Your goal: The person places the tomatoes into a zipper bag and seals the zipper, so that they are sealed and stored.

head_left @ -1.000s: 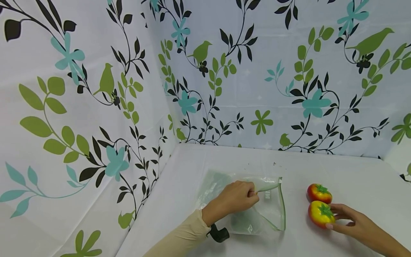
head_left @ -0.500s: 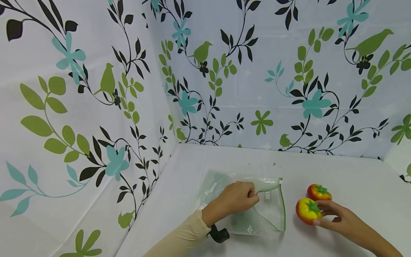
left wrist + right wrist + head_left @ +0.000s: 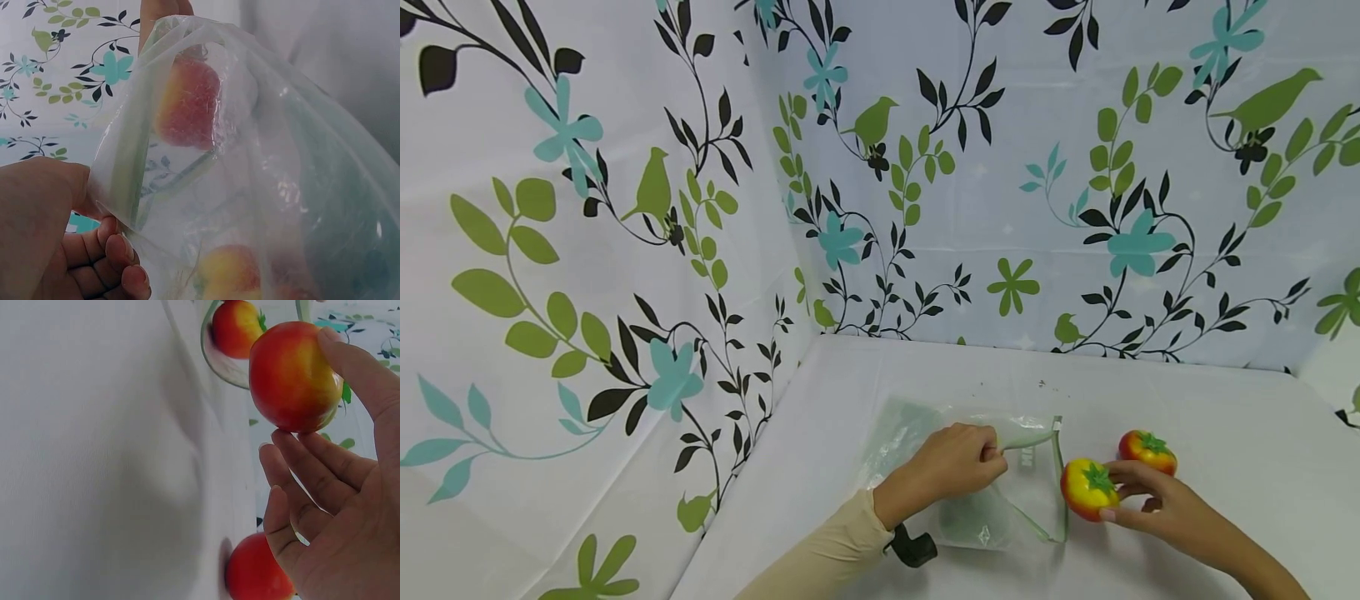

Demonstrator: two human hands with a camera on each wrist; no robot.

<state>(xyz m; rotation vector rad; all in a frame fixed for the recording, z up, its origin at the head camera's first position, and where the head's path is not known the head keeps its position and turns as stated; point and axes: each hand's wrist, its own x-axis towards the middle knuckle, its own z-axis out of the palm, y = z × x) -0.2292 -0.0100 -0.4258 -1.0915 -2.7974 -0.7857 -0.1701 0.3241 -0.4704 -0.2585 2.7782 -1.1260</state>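
Grips plastic bag with left hand, pinches one fruit at bag's mouth with right hand, with second fruit already inside and third fruit left outside, to bag's right.

You get soft, even light over the white bench, brighter in the head view than in your greyer wrist views. Small glints speckle the clear, green-edged plastic bag, which hazes whatever shows through; your right wrist view catches broad, soft-edged shadows.
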